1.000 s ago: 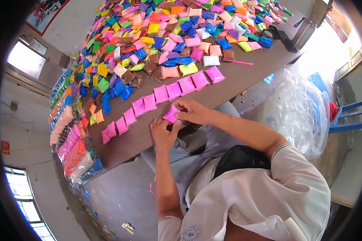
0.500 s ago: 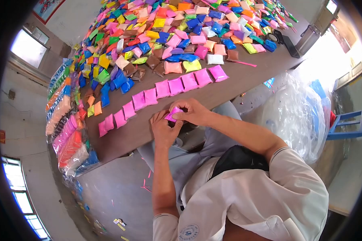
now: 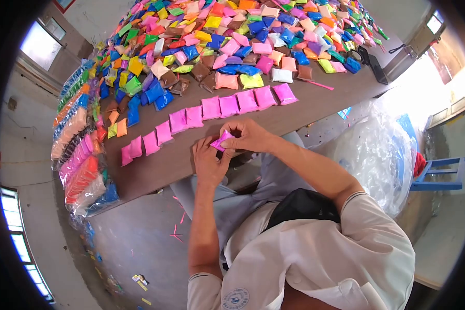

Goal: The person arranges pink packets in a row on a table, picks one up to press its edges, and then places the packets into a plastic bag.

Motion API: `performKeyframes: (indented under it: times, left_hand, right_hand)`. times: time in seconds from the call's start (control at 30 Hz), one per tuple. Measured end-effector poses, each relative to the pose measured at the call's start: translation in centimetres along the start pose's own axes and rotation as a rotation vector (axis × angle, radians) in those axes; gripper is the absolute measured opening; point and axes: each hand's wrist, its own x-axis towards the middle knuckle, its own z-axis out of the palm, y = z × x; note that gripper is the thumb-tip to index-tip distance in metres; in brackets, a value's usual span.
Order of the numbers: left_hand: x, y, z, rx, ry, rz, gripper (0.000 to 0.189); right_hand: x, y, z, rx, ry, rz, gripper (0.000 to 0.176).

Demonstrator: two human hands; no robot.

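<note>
At the table's near edge, a small bright pink packet [image 3: 221,141] is pinched between my two hands. My left hand [image 3: 210,157] grips its lower left side, and my right hand [image 3: 244,137] holds it from the right with thumb and bent fingers. Parts of the packet are hidden by the fingers. Just beyond my hands, a slanting row of similar pink packets [image 3: 211,108] lies on the brown table [image 3: 155,168]. The row runs from the lower left up to the right.
A large heap of colourful packets [image 3: 232,49] covers the far side of the table. Clear bags of sorted packets [image 3: 80,150] stand along the left end. A metal flask [image 3: 399,63] is at the far right, with clear plastic bags [image 3: 374,150] and a blue stool [image 3: 439,174] below.
The view has shifted slightly. Both hands stay on the pink packet, which is now turned a little and shows more of its surface.
</note>
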Motion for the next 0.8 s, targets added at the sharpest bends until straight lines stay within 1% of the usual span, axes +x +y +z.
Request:
performKeyframes:
  times: [0.1, 0.2, 0.3, 0.4, 0.47, 0.5, 0.57, 0.6, 0.67, 0.7, 0.8]
  left_hand:
    - [0.2, 0.3, -0.3, -0.022, -0.007, -0.011, 0.047]
    - [0.2, 0.2, -0.4, -0.018, -0.021, 0.0, 0.049]
    - [0.1, 0.2, -0.3, 0.003, -0.035, -0.001, 0.049]
    - [0.4, 0.7, -0.7, -0.016, -0.039, -0.001, 0.049]
    - [0.2, 0.4, -0.4, -0.007, -0.015, 0.023, 0.049]
    - [0.2, 0.4, -0.4, -0.015, -0.033, 0.004, 0.049]
    - [0.4, 0.5, -0.6, -0.031, -0.069, -0.033, 0.05]
    - [0.3, 0.3, -0.4, -0.023, -0.052, -0.041, 0.051]
    - [-0.1, -0.1, 0.2, -0.007, -0.019, -0.059, 0.052]
    - [-0.1, 0.0, 0.0, -0.002, -0.035, -0.056, 0.053]
    - [-0.1, 0.1, -0.2, 0.043, -0.052, -0.022, 0.053]
  right_hand:
    - [0.0, -0.7, -0.2, 0.049, -0.019, 0.183, 0.02]
    - [-0.3, -0.8, -0.1, 0.103, -0.018, 0.23, 0.02]
    - [-0.9, -0.4, 1.0, 0.203, 0.004, 0.102, 0.02]
    - [-1.1, 0.3, 1.1, -0.036, 0.013, -0.175, 0.018]
    - [-1.1, 0.0, 1.2, -0.041, 0.053, -0.07, 0.018]
    - [-1.1, -0.4, 1.2, -0.043, 0.074, -0.018, 0.019]
    - [-0.7, -1.2, 0.8, -0.013, 0.0, 0.035, 0.019]
    - [-0.4, -1.7, 0.6, 0.002, -0.037, 0.062, 0.019]
    - [-0.2, -2.4, 0.7, 0.055, -0.026, 0.137, 0.018]
    - [-0.1, -2.6, 0.7, 0.079, -0.021, 0.174, 0.017]
    - [0.2, -2.2, 0.4, 0.046, -0.024, 0.174, 0.017]
